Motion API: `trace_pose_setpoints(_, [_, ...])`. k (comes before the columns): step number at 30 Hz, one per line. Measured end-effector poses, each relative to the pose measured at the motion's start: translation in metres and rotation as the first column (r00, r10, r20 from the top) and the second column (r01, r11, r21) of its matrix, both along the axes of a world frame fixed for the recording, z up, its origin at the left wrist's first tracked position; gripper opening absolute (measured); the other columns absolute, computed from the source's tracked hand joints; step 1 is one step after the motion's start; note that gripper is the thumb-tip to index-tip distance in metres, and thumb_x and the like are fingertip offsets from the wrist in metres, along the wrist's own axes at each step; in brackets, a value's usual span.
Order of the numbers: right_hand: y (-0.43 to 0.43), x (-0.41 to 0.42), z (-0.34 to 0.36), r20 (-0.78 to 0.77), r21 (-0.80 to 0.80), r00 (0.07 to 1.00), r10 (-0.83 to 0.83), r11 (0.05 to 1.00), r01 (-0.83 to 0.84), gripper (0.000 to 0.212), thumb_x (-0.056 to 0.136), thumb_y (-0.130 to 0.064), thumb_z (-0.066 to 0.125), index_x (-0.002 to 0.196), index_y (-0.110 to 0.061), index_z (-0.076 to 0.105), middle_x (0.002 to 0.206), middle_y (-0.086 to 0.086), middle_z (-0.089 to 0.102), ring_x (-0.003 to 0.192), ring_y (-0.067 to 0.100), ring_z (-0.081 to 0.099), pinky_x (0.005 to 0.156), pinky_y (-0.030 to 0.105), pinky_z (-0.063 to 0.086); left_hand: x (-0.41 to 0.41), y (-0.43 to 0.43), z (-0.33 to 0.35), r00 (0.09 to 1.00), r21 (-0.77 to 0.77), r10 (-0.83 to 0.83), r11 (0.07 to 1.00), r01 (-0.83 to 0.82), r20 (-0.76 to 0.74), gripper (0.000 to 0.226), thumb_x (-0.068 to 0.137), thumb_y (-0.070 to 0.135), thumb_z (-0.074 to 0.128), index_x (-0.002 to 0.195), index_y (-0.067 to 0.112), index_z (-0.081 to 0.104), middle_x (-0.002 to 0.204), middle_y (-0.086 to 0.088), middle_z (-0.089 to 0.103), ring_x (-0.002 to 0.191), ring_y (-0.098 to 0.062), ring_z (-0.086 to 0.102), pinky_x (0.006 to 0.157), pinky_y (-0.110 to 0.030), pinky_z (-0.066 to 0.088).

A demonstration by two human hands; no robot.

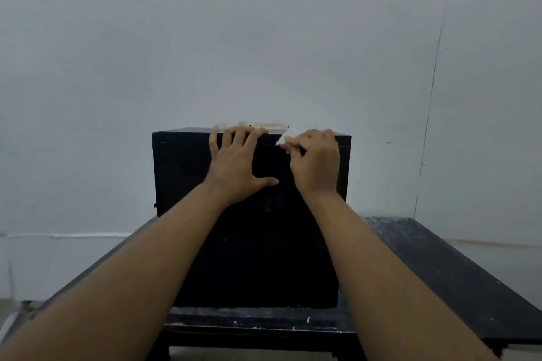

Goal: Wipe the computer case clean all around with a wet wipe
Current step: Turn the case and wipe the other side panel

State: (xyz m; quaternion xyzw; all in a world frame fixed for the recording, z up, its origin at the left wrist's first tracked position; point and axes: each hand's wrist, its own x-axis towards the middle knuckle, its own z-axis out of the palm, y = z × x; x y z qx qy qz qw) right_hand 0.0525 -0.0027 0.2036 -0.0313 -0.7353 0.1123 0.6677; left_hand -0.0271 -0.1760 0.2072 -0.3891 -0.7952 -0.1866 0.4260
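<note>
The right hand (315, 161) pinches a crumpled white wet wipe (286, 138) at the top edge of the black computer case (181, 173), while the left hand (237, 164), fingers spread flat, braces its near face. The case, standing on a dark table (440, 267), looks rigid and heavy, best steadied by its edges; the wipe looks limp and soft.

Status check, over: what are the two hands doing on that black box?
Left hand flat on computer case, fingers over top edge. Right hand pinches wet wipe at same edge. Nothing blocking.
</note>
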Motion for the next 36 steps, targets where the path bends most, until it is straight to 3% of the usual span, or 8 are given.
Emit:
trace_pose_setpoints(5, [0.005, 0.017, -0.074, 0.091, 0.073, 0.994, -0.054, 0.996, 0.048, 0.004, 0.093, -0.022, 0.08, 0.092, -0.022, 0.084, 0.092, -0.008, 0.076, 0.085, 0.009, 0.045, 0.074, 0.028, 0.023, 0.001, 0.004, 0.001, 0.999, 0.044, -0.022, 0.999, 0.02, 0.036, 0.114, 0.059, 0.087, 0.075, 0.152, 0.036, 0.034, 0.146, 0.006, 0.038, 0.15, -0.023, 0.025, 0.128, -0.062, -0.011])
trace_pose_setpoints(8, [0.011, 0.02, -0.043, 0.114, 0.17, 0.986, -0.125, 0.98, 0.105, 0.011, 0.092, -0.024, 0.076, 0.083, -0.029, 0.079, 0.082, -0.011, 0.072, 0.082, 0.017, 0.049, 0.074, 0.036, 0.028, 0.004, 0.008, 0.003, 0.998, 0.053, -0.003, 0.999, 0.0, 0.063, 0.116, 0.057, 0.085, 0.079, 0.151, 0.035, 0.034, 0.146, 0.004, 0.038, 0.15, -0.025, 0.024, 0.128, -0.063, -0.013])
trace_pose_setpoints(13, [0.018, 0.02, 0.018, 0.015, -0.03, 0.993, -0.113, 0.993, 0.114, 0.002, 0.09, -0.033, 0.081, 0.089, -0.034, 0.082, 0.087, -0.016, 0.075, 0.088, 0.012, 0.046, 0.078, 0.035, 0.032, 0.017, 0.009, 0.012, 0.986, -0.09, 0.152, 0.985, -0.147, 0.061, 0.125, 0.057, 0.085, 0.081, 0.159, 0.045, 0.02, 0.151, -0.003, 0.03, 0.149, -0.034, 0.022, 0.126, -0.068, -0.008])
trace_pose_setpoints(21, [0.035, 0.042, -0.077, 0.081, 0.052, 0.984, -0.155, 0.987, 0.152, 0.009, 0.091, -0.014, 0.081, 0.091, -0.023, 0.082, 0.089, -0.009, 0.075, 0.082, 0.02, 0.052, 0.066, 0.039, 0.043, 0.041, 0.032, 0.01, 0.946, -0.124, 0.281, 0.957, -0.263, 0.161, 0.128, 0.067, 0.063, 0.092, 0.161, 0.032, 0.012, 0.164, -0.013, 0.015, 0.159, -0.042, 0.003, 0.12, -0.078, -0.003])
trace_pose_setpoints(26, [0.05, 0.046, -0.009, 0.013, -0.104, 0.989, -0.144, 0.984, 0.145, 0.01, 0.094, -0.023, 0.076, 0.09, -0.031, 0.081, 0.087, -0.011, 0.075, 0.086, 0.021, 0.054, 0.073, 0.037, 0.041, 0.039, 0.038, 0.011, 0.937, -0.12, 0.283, 0.957, -0.263, 0.203, 0.128, 0.067, 0.056, 0.096, 0.159, 0.028, 0.012, 0.163, -0.016, 0.012, 0.158, -0.045, 0.0, 0.116, -0.082, -0.005])
trace_pose_setpoints(29, [0.054, 0.046, 0.003, 0.014, -0.075, 0.991, -0.136, 0.988, 0.136, 0.005, 0.094, -0.024, 0.079, 0.091, -0.028, 0.081, 0.09, -0.01, 0.075, 0.085, 0.018, 0.057, 0.072, 0.037, 0.046, 0.039, 0.038, 0.01, 0.941, -0.114, 0.277, 0.959, -0.259, 0.196, 0.128, 0.067, 0.056, 0.096, 0.16, 0.028, 0.012, 0.164, -0.015, 0.013, 0.158, -0.045, 0.0, 0.116, -0.082, -0.006])
trace_pose_setpoints(33, [0.049, 0.056, -0.053, 0.012, -0.139, 0.985, -0.174, 0.975, 0.174, 0.011, 0.094, -0.014, 0.076, 0.084, -0.02, 0.075, 0.082, -0.003, 0.07, 0.078, 0.025, 0.057, 0.068, 0.037, 0.04, 0.038, 0.035, 0.01, 0.944, -0.124, 0.268, 0.961, -0.247, 0.194, 0.128, 0.067, 0.055, 0.096, 0.16, 0.027, 0.011, 0.162, -0.016, 0.013, 0.158, -0.045, 0.0, 0.115, -0.081, -0.007])
trace_pose_setpoints(36, [0.056, 0.071, -0.096, 0.105, 0.002, 0.962, -0.251, 0.968, 0.253, 0.013, 0.094, -0.015, 0.078, 0.086, -0.025, 0.078, 0.089, -0.008, 0.075, 0.079, 0.021, 0.057, 0.075, 0.038, 0.036, 0.034, 0.033, 0.012, 0.946, -0.145, 0.249, 0.964, -0.222, 0.209, 0.13, 0.067, 0.045, 0.099, 0.159, 0.029, 0.009, 0.162, -0.016, 0.011, 0.157, -0.046, -0.003, 0.115, -0.081, -0.009])
